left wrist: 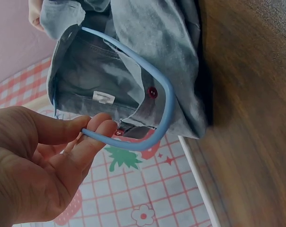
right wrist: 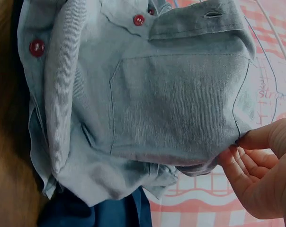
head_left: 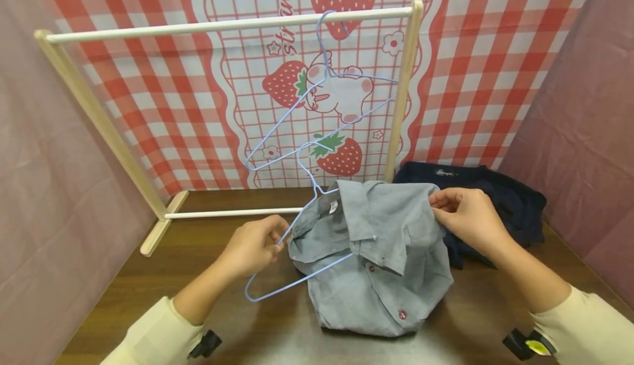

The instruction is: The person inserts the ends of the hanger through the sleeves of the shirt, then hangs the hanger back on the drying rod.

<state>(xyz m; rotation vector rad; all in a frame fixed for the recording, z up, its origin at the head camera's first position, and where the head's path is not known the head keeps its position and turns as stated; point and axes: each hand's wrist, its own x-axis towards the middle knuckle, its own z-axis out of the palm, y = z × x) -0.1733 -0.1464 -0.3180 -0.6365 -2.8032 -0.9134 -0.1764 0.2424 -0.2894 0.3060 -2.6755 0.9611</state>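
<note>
A grey shirt (head_left: 381, 299) with red buttons hangs bunched between my two hands, above the brown table. One side of a light blue wire hanger (head_left: 282, 289) runs inside its collar opening; the other end is hidden under the cloth. My left hand (head_left: 255, 245) pinches the hanger's sloping arm near its free left end. In the left wrist view, thumb and fingertips meet on the blue wire (left wrist: 133, 145). At the shirt's right shoulder, my right hand (head_left: 468, 216) pinches the grey fabric, and the right wrist view shows the thumb on a seam by the patch pocket (right wrist: 176, 104).
A rack with a white rail (head_left: 223, 26) and wooden posts stands behind the shirt. Another blue hanger (head_left: 282, 120) hangs from that rail, near the right post. Folded dark navy clothing (head_left: 515, 200) lies at the table's back right. Checked strawberry cloth (head_left: 148, 79) covers the back wall.
</note>
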